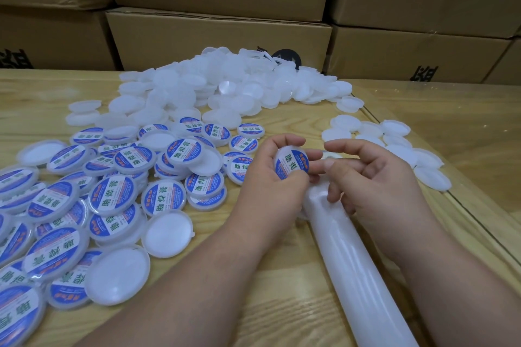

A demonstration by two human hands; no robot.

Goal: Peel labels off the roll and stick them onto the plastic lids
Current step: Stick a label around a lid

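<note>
Between my two hands, just above the near end of the sleeve of stacked lids, sits the lid I am working on. My left hand holds it by the rim, fingers curled over the top and thumb under, with the blue label facing me. My right hand is just to the right of it, holding nothing; its fingers are loosely bent, the longer ones reaching toward the lid's edge and the lower ones resting on the sleeve's end.

The label looks laid on, but I cannot tell whether its edges are pressed flat. If I drop the lid now, a lifted edge could catch on the others and curl. If I rub it with my left thumb over the print, I could drag it off centre or trap a wrinkle.

To the left of my left hand lies the labelled pile, with a few lids turned blank side up. Tossed carelessly, this one may land face down there and get counted as undone. Beyond both hands is the blank heap, and more blanks lie right of my right hand; a long throw would mix finished with unfinished.

The sleeve lies slanted on the bench under my right wrist. Leaning on it could make it roll toward the glass edge on the right. I cannot see the label roll for certain; something pale shows between my hands.
</note>
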